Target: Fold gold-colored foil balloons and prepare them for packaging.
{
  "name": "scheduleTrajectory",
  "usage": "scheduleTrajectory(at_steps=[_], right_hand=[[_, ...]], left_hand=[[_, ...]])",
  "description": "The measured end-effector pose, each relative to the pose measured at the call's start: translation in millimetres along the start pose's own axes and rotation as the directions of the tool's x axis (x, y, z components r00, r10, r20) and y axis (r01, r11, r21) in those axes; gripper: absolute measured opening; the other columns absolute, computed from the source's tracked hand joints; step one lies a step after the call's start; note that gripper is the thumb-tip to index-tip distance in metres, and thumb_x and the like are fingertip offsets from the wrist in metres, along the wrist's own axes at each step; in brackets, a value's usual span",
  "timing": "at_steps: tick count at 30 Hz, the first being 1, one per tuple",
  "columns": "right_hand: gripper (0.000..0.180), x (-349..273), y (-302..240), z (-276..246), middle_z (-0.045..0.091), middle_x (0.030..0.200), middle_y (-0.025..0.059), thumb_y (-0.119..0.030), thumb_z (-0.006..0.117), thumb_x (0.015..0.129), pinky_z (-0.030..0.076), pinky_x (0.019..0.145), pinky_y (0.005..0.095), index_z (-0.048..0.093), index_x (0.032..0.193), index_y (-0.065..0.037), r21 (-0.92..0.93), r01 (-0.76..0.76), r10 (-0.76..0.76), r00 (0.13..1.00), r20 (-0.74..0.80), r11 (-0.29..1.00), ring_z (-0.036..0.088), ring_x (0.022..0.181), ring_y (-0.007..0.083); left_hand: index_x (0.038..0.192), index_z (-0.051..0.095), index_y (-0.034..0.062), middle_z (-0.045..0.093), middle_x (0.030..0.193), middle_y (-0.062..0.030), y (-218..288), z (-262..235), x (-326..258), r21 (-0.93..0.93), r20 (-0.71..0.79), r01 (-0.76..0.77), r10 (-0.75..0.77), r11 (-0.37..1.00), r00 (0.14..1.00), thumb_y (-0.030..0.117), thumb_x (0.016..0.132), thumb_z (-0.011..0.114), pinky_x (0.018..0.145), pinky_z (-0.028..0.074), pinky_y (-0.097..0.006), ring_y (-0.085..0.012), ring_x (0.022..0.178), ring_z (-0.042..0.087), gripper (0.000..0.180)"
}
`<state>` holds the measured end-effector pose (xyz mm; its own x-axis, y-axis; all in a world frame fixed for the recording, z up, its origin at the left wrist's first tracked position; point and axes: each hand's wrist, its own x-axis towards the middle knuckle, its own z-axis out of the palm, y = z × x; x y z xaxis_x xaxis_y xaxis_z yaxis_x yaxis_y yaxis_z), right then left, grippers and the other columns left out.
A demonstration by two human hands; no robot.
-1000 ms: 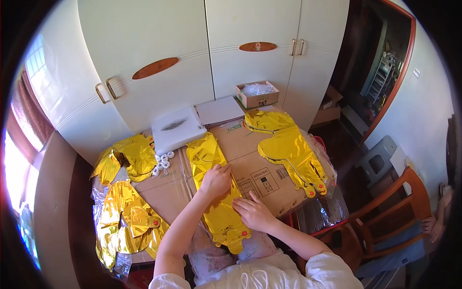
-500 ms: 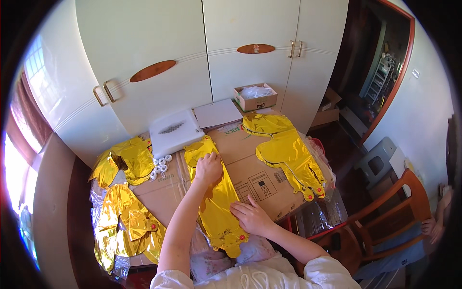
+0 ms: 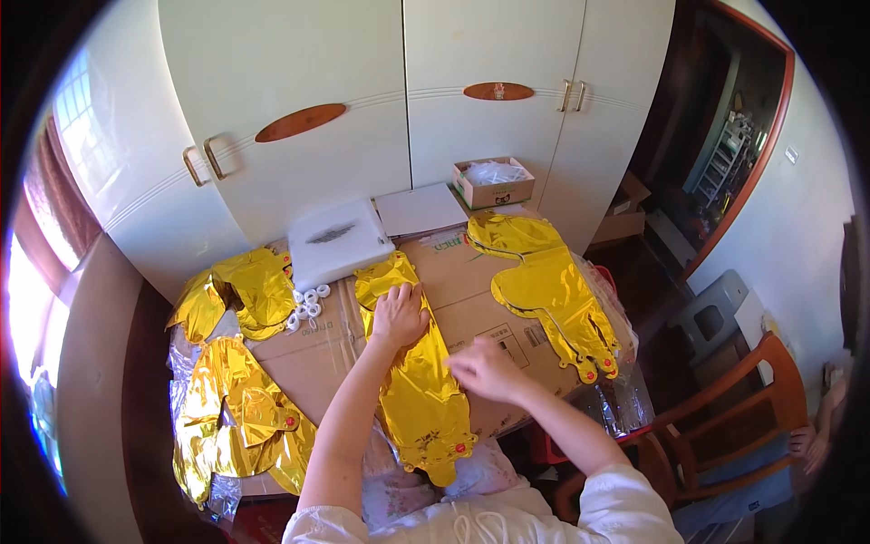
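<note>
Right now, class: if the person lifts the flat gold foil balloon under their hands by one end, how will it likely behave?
The gold foil balloon lies flat and crinkled on the cardboard box, so it would probably droop, not stay stiff. It looks thin and uninflated, so likely very light. Its glossy surface may slide easily under the left hand.
</note>
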<state>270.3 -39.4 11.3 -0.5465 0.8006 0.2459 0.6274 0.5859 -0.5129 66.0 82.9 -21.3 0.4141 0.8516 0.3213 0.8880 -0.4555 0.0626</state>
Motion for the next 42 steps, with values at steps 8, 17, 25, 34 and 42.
scheduleTrajectory(at_steps=[8,17,25,34,42], right_hand=[[0.024,110.8,73.0,2.7,0.07,0.081,0.003,-0.037,0.072,0.08,0.047,0.075,0.0436,0.067,0.082,-0.014,-0.193,-0.265,0.254,0.964,-0.08,0.945,0.066,0.085,0.0247],[0.04,108.9,55.8,2.7,0.069,0.086,0.0015,-0.05,0.08,0.067,0.042,0.083,0.0475,0.064,0.082,-0.016,-0.231,-0.397,0.424,0.902,0.081,0.888,0.065,0.092,0.0237],[0.052,55.7,33.4,18.0,0.059,0.082,-0.0021,-0.059,0.079,0.061,0.033,0.077,0.0408,0.055,0.08,-0.017,-0.316,-0.319,0.31,0.947,-0.083,0.893,0.056,0.088,0.021],[0.058,0.2,1.0,34.6,0.057,0.089,0.0019,-0.066,0.071,0.066,0.034,0.077,0.0409,0.056,0.085,-0.013,-0.341,-0.162,0.099,0.976,-0.195,0.926,0.054,0.088,0.0239],[0.029,-0.9,21.5,22.0,0.065,0.122,-0.0033,-0.028,0.068,0.084,0.038,0.093,0.0418,0.069,0.111,-0.015,-0.336,0.088,-0.148,0.977,-0.157,0.938,0.055,0.118,0.0179]], left_hand=[[0.129,0.052,0.0036,0.057,0.111,-0.0117,4.7,-5.6,2.3,-0.004,-0.008,-0.009,0.009,1.0,1.0,0.035,0.084,0.051,0.085,0.045,-0.043,-0.0277,0.104,0.055,0.055],[0.128,0.052,0.0043,0.057,0.109,-0.0099,-3.6,6.7,-0.3,-0.002,-0.055,-0.01,0.01,1.0,0.998,0.033,0.083,0.05,0.083,0.046,-0.042,-0.0259,0.1,0.056,0.054],[0.128,0.054,0.0043,0.057,0.108,-0.009,0.3,9.2,0.0,-0.01,-0.109,-0.026,0.025,1.0,0.994,0.031,0.083,0.05,0.082,0.046,-0.041,-0.0247,0.099,0.056,0.053],[0.129,0.053,0.0039,0.056,0.109,-0.0097,-4.8,13.2,-0.5,-0.015,-0.089,-0.018,0.017,1.0,0.996,0.032,0.083,0.049,0.082,0.046,-0.042,-0.0257,0.1,0.056,0.054],[0.128,0.055,0.0065,0.057,0.107,-0.0108,-2.4,8.6,-1.2,-0.005,-0.096,-0.027,0.026,1.0,0.995,0.029,0.085,0.048,0.082,0.048,-0.044,-0.0277,0.099,0.057,0.049]])
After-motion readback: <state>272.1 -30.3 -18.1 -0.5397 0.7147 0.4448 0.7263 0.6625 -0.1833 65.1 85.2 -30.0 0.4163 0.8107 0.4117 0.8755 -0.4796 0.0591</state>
